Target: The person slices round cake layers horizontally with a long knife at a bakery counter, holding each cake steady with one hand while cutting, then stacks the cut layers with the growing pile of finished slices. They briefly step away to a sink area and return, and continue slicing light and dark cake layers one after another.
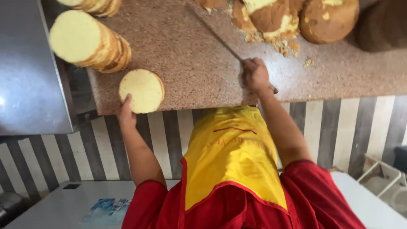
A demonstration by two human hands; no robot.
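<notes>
Fingers, left hand (pixel 126 111): spread flat against the near edge of the sponge round (pixel 141 90), not closed on it.
Fingers, right hand (pixel 255 74): clenched around the knife (pixel 220 42) handle.
Sponge round: flat at the desk (pixel 190 72) front edge; likely light, soft, crumbly; support from below.
Stacked rounds (pixel 90 41): just behind.
Crusts and crumbs (pixel 280 21): far side.

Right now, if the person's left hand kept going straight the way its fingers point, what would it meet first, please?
The left hand already touches the near edge of the single round cake layer. Past that, the line seems to lead toward the tilted stack of cake layers, though depth is hard to judge.
</notes>
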